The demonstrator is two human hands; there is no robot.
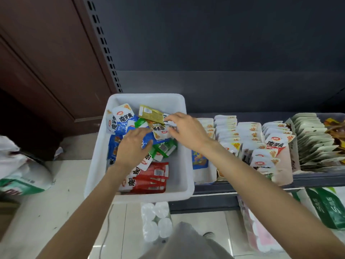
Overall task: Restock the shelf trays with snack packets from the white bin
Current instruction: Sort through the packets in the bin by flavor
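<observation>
A white bin (179, 186) stands on the left end of the shelf, holding several snack packets: blue ones (121, 120), green ones (166, 148), red ones (151, 178) and a gold one (149, 113). My left hand (132, 146) lies on the pile in the bin's middle, fingers curled over a blue packet. My right hand (184, 129) reaches in from the right and pinches white packets with orange print (160, 132) at the bin's upper right. Shelf trays (205, 176) to the right hold rows of upright white packets (225, 126).
A dark shelf back panel (224, 43) rises behind the bin. A brown wooden panel (46, 53) is at left. On the tiled floor lie a white sack (22, 174), a pack of white bottles (156, 221) and green-white bags (328, 208) under the shelf.
</observation>
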